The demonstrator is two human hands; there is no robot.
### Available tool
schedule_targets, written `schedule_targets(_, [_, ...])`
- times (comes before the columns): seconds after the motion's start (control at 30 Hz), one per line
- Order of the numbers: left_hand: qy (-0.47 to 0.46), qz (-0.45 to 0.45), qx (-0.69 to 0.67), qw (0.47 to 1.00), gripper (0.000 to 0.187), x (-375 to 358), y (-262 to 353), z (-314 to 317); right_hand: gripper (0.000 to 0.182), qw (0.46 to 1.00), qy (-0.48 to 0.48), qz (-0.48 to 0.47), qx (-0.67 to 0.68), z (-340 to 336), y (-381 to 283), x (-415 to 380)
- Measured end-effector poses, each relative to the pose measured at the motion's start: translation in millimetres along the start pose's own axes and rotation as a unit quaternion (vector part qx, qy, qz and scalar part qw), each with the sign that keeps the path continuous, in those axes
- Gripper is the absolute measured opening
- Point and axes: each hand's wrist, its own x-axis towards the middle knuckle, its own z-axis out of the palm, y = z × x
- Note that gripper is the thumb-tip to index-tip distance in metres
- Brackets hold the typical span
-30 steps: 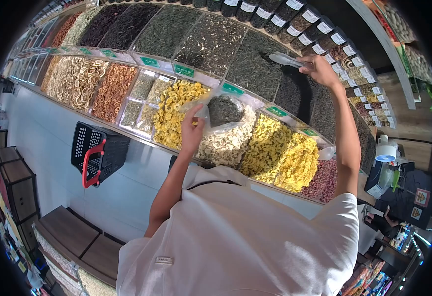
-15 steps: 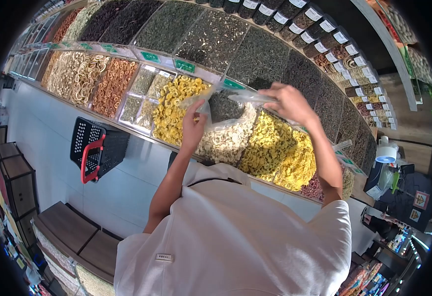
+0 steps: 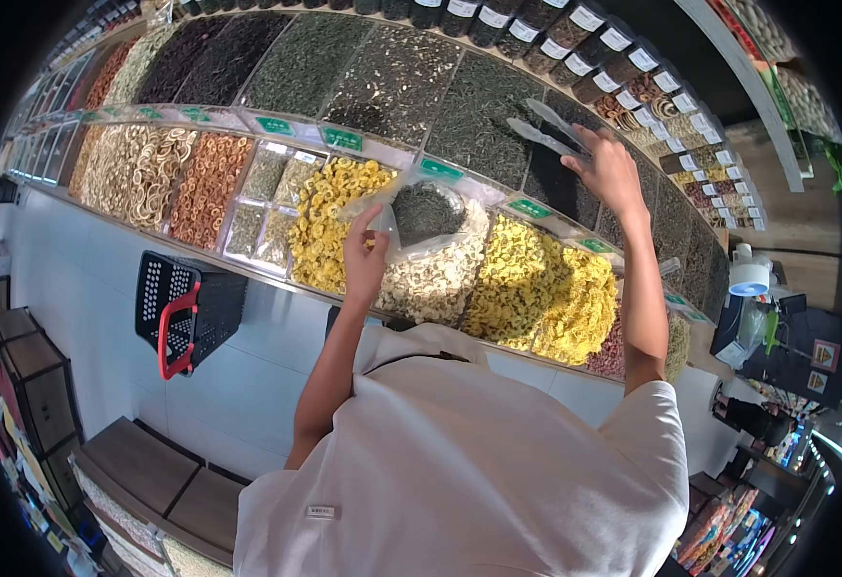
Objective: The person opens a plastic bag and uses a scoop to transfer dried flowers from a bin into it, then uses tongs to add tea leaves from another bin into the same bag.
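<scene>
My left hand is closed on the edge of a clear plastic bag, whose lower part holds dark dried leaves. The bag rests over the bin of pale dried slices, beside yellow dried flowers. My right hand grips a pair of clear tongs. The tongs' arms are spread apart and point up and left, above the dark dried leaves in the back row. I see nothing between their tips.
Labelled jars line the shelf behind the bins. A black shopping basket with a red handle stands on the floor to the left. More yellow flowers fill the front bins on the right. A person is far off at the right.
My right hand has carried the tongs from the bag's mouth to the right and up, over the back bins. My left hand still holds the bag in nearly the same place.
</scene>
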Motion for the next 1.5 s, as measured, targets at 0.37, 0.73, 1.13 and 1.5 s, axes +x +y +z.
schedule_targets(0.37, [0.001,-0.041,0.011,0.999,0.051,3,2,-4,0.042,0.984,-0.057,0.069,0.157,60,30,55])
schedule_targets(0.73, [0.007,-0.009,0.009,1.000,0.049,6,-8,-3,0.061,0.989,-0.111,0.036,0.089,51,2,36])
schedule_targets(1.13, [0.013,-0.005,0.006,1.000,0.050,4,-5,-1,0.049,0.986,-0.045,0.086,0.137,72,-16,36])
schedule_targets(1.5, [0.008,0.006,-0.007,1.000,0.047,2,-6,-2,0.046,0.971,-0.015,0.111,0.213,47,6,23])
